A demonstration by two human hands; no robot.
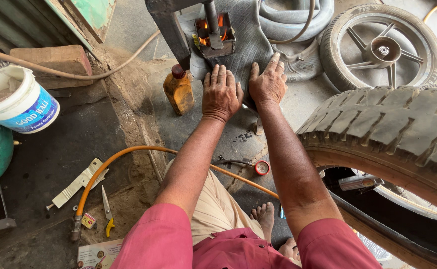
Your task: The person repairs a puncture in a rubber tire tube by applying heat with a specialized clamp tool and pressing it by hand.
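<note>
My left hand (221, 92) and my right hand (267, 82) lie flat, palms down, side by side on a grey rubber inner tube (252, 45) spread on the concrete floor. Just beyond the fingertips a dark metal press (213, 31) clamps the tube, and flames glow in its small box. Neither hand grips anything; the fingers are stretched out and pressed on the rubber.
A brown bottle (179, 90) stands left of my left hand. A big tyre (393, 134) fills the right side, with a spoked wheel (384, 46) behind it. An orange hose (128, 159) crosses the floor. A white bucket (16, 99), scissors (107, 211) and a red tape roll (262, 167) lie about.
</note>
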